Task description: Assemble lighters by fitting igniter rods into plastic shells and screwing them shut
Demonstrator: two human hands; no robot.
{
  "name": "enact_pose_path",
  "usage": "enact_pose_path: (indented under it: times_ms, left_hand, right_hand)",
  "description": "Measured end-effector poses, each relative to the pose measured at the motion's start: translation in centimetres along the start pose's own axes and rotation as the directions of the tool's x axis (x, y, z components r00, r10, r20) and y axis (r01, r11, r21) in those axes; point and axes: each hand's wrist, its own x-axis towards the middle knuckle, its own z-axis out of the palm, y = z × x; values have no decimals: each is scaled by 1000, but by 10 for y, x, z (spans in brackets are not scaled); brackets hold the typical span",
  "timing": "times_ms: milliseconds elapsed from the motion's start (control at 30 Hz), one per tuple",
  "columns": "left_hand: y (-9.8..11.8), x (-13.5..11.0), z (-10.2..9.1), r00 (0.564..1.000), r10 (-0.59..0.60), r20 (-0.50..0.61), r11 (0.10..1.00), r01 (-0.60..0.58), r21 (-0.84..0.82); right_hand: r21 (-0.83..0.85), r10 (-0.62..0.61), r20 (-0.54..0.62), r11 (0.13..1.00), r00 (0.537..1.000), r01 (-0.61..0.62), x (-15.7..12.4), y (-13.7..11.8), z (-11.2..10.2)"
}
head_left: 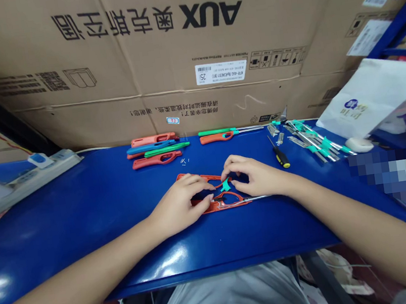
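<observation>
Two orange lighter casing halves lie in front of me on the table. The nearer casing half [238, 204] has a trigger loop and a metal tube [259, 198] reaching right from it. My left hand [183, 204] rests over its left end, thumb and index finger closed about it; that end is partly hidden. Behind it is the farther casing half [210, 177], partly covered by both hands. Between my hands sits a small teal trigger piece [226, 185], with the thumb and fingers of my right hand [256, 174] closed at its edge.
Several lighter casings [157, 161] lie at the back left. A green casing [215, 132] and an orange one lie behind my hands. To the right are a screwdriver [281, 156], metal tubes with teal pieces [313, 140] and a white bag [375, 94]. A power strip [51, 164] stands left; cardboard boxes [161, 62] line the back.
</observation>
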Motion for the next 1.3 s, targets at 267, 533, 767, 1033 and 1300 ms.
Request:
enact_pose_path:
  times_ms: [267, 533, 767, 1033, 1300]
  left_hand:
    - [5, 1, -3, 999, -2, -32, 1000, 1, -24]
    - [6, 1, -5, 981, 157, -113, 988, -157, 12]
    - [8, 0, -9, 966, 219, -137, 966, -194, 171]
    - [7, 3, -6, 997, 77, -14, 995, -76, 64]
    - [3, -2, -5, 998, 24, 56, 999, -23, -28]
  right_hand:
    - [-67, 4, 9, 998, 1000, -3, 0, 4, -4]
    - [208, 50, 71, 976, 996, -64, 3, -15, 2]
    - [142, -46, 48, 989, 998, 39, 3, -21, 11]
    - [-90, -161, 108, 981, 981, 171, -3, -23, -2]
    - [-63, -84, 238, 993, 968, 102, -9, -21, -25]
